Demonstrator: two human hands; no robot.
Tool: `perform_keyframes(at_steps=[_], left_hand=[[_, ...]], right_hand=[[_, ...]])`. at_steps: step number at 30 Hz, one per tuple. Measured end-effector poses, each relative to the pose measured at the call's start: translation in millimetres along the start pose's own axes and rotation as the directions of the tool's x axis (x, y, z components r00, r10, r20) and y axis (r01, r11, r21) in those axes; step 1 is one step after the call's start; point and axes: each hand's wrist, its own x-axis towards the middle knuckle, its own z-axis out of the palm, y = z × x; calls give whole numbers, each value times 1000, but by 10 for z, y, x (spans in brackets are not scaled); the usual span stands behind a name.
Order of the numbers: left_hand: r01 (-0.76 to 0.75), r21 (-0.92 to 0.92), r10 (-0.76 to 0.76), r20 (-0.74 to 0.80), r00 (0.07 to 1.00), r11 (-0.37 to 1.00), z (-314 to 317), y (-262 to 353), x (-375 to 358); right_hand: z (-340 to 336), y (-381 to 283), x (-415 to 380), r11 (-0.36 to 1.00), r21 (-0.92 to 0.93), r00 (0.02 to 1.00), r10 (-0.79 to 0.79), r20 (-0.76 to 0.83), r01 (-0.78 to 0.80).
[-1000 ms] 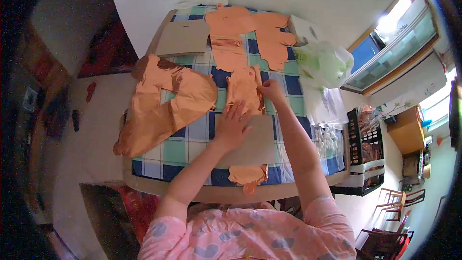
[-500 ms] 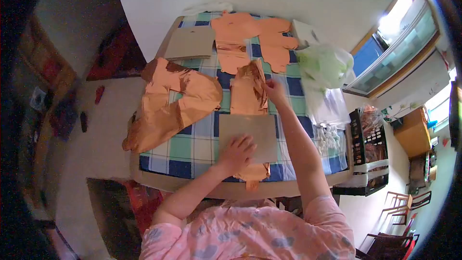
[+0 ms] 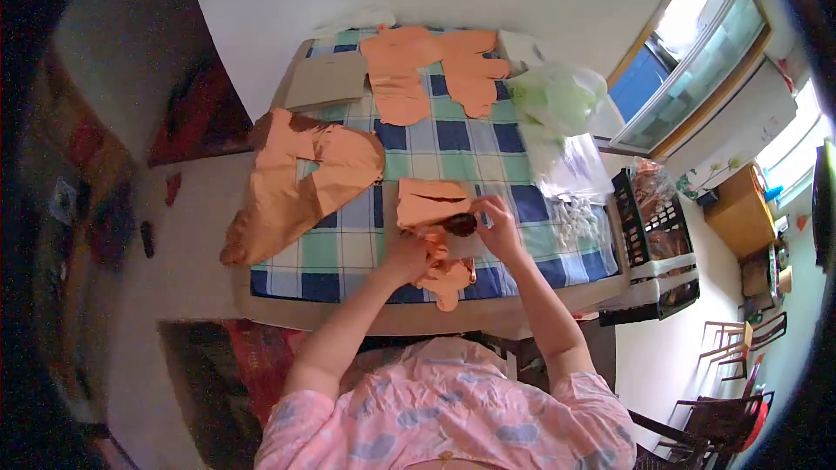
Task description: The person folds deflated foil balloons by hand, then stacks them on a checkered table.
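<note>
A flat rose-gold foil balloon lies folded over itself near the table's front edge. My right hand pinches the right edge of its fold, where a dark gap shows. At the lower left of the fold, my left hand has its fingers closed on crumpled foil. The balloon's lower end spreads out toward me. The grey board seen earlier is mostly or wholly hidden by foil and hands. Left of my hands lies a larger foil balloon, flat and unfolded.
More flat foil balloons lie at the back of the checked tablecloth, beside a grey board. Clear and greenish plastic bags cover the right side. A black crate stands past the right edge, chairs farther off.
The balloon's far part has been folded toward me over the board. My left hand has left the board for the foil, and my right hand has come nearer. The view has shifted slightly.
</note>
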Motion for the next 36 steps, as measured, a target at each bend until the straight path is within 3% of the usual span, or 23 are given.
perform_keyframes(at_steps=[2,5,7,8,11,14,15,17,20,23,24,26,30,33,36], left_hand=[[115,-122,-103,99,990,986,-198,143,-67],[-16,128,31,-119,992,992,-67,61,-57],[-35,160,66,-190,980,986,-144,145,-126],[-47,178,86,-220,972,983,-173,177,-152],[48,-45,-45,45,998,998,-154,72,-71],[-25,-34,23,-59,998,999,101,-128,5],[-3,76,2,12,1000,997,-10,-36,-21],[19,284,-61,142,988,959,-345,258,-99],[-12,107,16,-33,999,994,-139,58,-61],[130,-120,-137,-55,989,984,-361,5,-163],[34,-63,-48,-240,970,997,-369,-126,-171],[-107,93,140,-547,825,990,-287,-402,-233],[-28,115,89,-576,813,993,-397,-298,-237],[168,-50,-172,-451,876,985,-447,-284,-93],[28,-44,-49,-631,774,999,-451,-218,218]], right_hand=[[-9,57,-93,998,-60,999,-4,49,7],[-45,53,96,999,10,999,31,21,-31],[-10,5,346,998,0,996,69,53,-69],[110,46,478,999,-40,998,11,65,-8],[467,97,720,974,-169,973,-116,199,151],[615,150,769,926,-304,905,-81,417,223],[651,157,760,906,-348,869,-40,493,239],[618,185,659,891,-358,881,-90,465,280],[555,165,556,858,-394,875,-120,469,329],[574,276,545,809,-428,861,-177,477,404],[594,319,546,791,-434,854,-203,479,431],[586,264,545,816,-415,861,-183,475,402],[527,236,539,831,-370,854,-216,474,416],[533,212,544,846,-366,859,-189,475,388],[548,256,531,835,-385,859,-183,478,392]])
